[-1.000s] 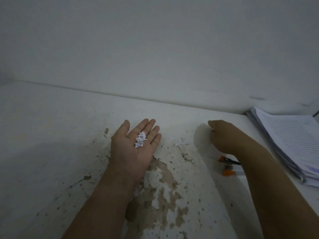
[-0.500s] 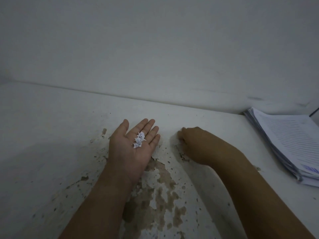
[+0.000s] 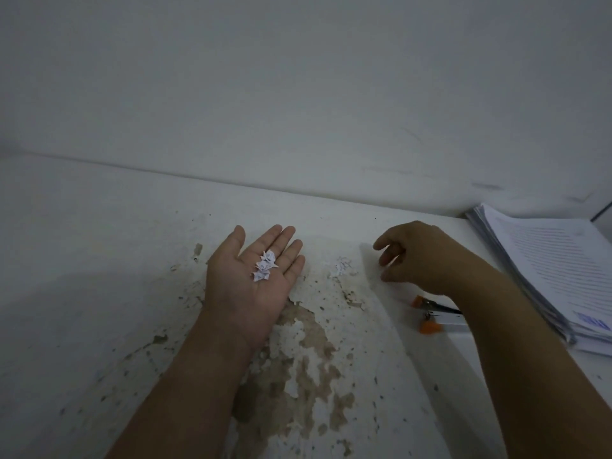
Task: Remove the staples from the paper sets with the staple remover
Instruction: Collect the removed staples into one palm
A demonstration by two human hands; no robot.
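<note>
Left hand [image 3: 251,279]: palm up, spread flat, scraps [image 3: 264,270] resting on it. Right hand [image 3: 420,256]: fingers loosely curled, empty, above table [image 3: 99,260]. Remover [image 3: 430,313] beside papers [image 3: 546,270].

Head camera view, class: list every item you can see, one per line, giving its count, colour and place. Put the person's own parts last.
paper scraps: a small cluster, white, in the open palm of the left hand
loose scraps: a few, white, on the table between the two hands
paper stack: one, white with printed text, at the table's right edge
staple remover: one, orange and metal, on the table, partly hidden by the right forearm
table: one, white with brown worn patches
wall: white, behind the table
left hand: one, palm up, open
right hand: one, fingers curled loosely, apparently empty
</note>
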